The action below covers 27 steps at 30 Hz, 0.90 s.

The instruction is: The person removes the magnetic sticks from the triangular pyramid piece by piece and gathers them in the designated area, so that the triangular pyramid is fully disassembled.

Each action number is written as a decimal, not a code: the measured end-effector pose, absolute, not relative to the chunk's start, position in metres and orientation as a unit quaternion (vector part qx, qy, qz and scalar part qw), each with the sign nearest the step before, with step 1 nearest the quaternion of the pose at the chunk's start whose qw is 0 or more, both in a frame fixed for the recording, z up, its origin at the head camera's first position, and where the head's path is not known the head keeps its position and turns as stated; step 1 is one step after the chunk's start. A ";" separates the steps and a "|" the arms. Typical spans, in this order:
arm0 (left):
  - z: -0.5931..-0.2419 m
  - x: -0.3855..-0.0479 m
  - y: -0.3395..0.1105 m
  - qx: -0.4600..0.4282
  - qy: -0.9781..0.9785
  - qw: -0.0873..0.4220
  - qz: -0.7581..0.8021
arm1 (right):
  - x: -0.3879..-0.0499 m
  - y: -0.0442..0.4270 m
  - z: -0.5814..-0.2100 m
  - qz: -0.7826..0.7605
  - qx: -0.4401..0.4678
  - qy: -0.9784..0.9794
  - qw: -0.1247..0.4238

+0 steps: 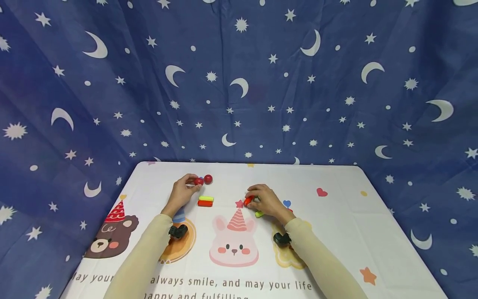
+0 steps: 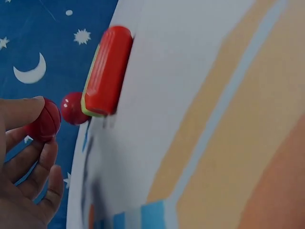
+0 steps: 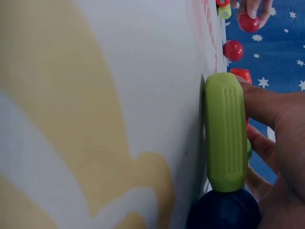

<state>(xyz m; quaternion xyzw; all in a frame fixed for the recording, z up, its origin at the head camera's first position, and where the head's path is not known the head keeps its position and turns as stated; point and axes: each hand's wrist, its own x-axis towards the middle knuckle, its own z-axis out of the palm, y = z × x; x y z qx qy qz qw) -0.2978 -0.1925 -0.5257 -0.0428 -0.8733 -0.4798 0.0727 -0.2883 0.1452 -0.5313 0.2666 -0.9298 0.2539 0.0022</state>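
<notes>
Over on the left, the left hand (image 1: 183, 192) has a red ball (image 1: 198, 181), thumb and fingers pinched on it near the far edge of the white printed surface (image 1: 328, 224). A second red ball (image 1: 208, 179) sits just beside it, on the right! Nearer the person, a yellow piece (image 1: 206, 198) and a red piece (image 1: 205, 203) lie side by side, long edges together.

Across to the right hand (image 1: 266, 200), and its fingers are clamped on another red piece (image 1: 248, 201), just beside the printed rabbit's party hat (image 1: 237, 220). Below that hand lies a ribbed green piece (image 1: 259, 214), and the right wrist view catches a dark blue round thing (image 3: 226, 212) right at its end; whether the two are joined, I cannot tell. Behind it all hangs the blue moon-and-star curtain (image 1: 257, 108).
</notes>
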 end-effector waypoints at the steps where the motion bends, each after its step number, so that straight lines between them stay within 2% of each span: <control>1: -0.527 -0.299 -0.193 -0.039 -0.874 0.069 -0.480 | -0.288 0.145 -0.532 0.253 0.265 -0.930 0.001; 11: -0.539 -0.308 -0.193 -0.011 -0.875 0.054 -0.481 | -0.287 0.143 -0.530 0.254 0.262 -0.931 0.000; 20: -0.541 -0.309 -0.195 -0.022 -0.890 0.054 -0.452 | -0.285 0.143 -0.531 0.259 0.271 -0.927 0.005; 27: -0.539 -0.308 -0.196 -0.027 -0.892 0.032 -0.450 | -0.285 0.144 -0.531 0.251 0.266 -0.930 0.010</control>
